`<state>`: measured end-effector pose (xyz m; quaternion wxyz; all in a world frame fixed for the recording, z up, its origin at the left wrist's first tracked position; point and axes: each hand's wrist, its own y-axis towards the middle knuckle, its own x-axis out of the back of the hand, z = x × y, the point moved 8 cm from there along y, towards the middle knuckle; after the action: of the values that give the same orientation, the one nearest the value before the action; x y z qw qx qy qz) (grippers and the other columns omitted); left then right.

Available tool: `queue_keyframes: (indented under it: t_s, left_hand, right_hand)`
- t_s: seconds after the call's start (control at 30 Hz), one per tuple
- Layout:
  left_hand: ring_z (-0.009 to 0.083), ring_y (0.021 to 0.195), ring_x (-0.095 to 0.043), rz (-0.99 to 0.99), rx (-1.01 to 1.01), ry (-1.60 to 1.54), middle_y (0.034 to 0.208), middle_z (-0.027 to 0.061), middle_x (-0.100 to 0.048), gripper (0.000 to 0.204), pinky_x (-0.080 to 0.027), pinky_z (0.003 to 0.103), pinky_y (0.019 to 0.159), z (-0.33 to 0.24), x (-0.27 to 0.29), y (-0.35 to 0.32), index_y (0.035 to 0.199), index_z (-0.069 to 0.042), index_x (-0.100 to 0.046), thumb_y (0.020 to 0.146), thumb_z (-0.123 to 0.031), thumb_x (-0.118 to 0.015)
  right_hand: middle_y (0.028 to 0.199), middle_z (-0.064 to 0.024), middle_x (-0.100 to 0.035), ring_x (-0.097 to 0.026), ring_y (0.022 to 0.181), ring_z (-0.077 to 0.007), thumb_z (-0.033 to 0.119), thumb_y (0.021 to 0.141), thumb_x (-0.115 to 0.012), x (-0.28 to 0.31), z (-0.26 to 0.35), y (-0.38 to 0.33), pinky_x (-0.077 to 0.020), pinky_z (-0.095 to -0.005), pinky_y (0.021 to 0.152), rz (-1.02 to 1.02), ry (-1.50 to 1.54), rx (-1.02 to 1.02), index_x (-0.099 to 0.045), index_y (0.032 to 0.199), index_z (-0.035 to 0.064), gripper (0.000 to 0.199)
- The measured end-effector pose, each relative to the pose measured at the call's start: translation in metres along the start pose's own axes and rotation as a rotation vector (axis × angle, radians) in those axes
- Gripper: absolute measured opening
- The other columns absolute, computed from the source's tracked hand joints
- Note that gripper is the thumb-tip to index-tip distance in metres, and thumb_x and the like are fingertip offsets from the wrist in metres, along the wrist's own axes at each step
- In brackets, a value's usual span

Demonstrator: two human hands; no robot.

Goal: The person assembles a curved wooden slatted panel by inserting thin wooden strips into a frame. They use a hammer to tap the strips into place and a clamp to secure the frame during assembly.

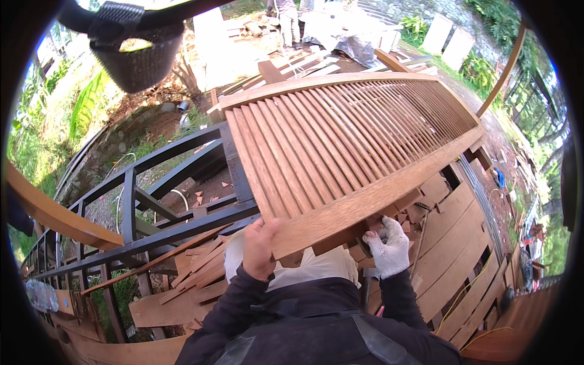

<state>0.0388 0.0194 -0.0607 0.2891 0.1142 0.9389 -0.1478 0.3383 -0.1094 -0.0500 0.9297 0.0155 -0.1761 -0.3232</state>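
A long wooden slatted panel (380, 167), like a louvered shutter, stretches away from me to the right, its many slats set between two long rails. My left hand (259, 246), bare, is closed around the near left corner of the panel, where the front rail (359, 198) ends. My right hand (389, 248), in a whitish work glove with bare fingertips, is just below that rail. Its fingers are curled together beside a small dark edge, and what they hold is hard to make out. Below the rail, a shorter wooden piece (340, 238) shows between my hands.
A dark metal frame (182, 228) runs off to the left. Wooden boards (468, 243) make a platform with gaps at right, and loose wood strips (204, 264) lie at lower left. A curved wooden piece (61, 213) juts in from the left. Another person (289, 24) stands far off.
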Motion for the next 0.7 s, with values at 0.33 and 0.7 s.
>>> queue_keyframes:
  t_s: [0.33, 0.7]
  left_hand:
    - [0.0196, 0.103, -0.068, 0.023, -0.054, -0.077, 0.119, 0.015, -0.068, 0.036, -0.054, 0.031, 0.092, -0.001, -0.015, -0.009, 0.13, 0.009, -0.055, 0.101, -0.013, -0.055]
    - [0.0182, 0.102, -0.068, 0.059, -0.068, -0.103, 0.12, 0.013, -0.067, 0.034, -0.055, 0.031, 0.09, 0.002, -0.003, -0.002, 0.129, 0.007, -0.057, 0.103, -0.016, -0.056]
  right_hand:
    - [0.086, -0.0087, -0.066, -0.062, 0.071, -0.0107, 0.025, 0.086, -0.083, 0.01, 0.022, 0.003, -0.0546, -0.0268, 0.07, 0.018, -0.232, 0.064, -0.059, 0.128, -0.0124, 0.061]
    - [0.083, -0.0062, -0.065, -0.061, 0.069, -0.0101, 0.027, 0.082, -0.087, 0.004, 0.013, 0.007, -0.0541, -0.0273, 0.066, -0.011, -0.212, 0.092, -0.06, 0.124, -0.0096, 0.061]
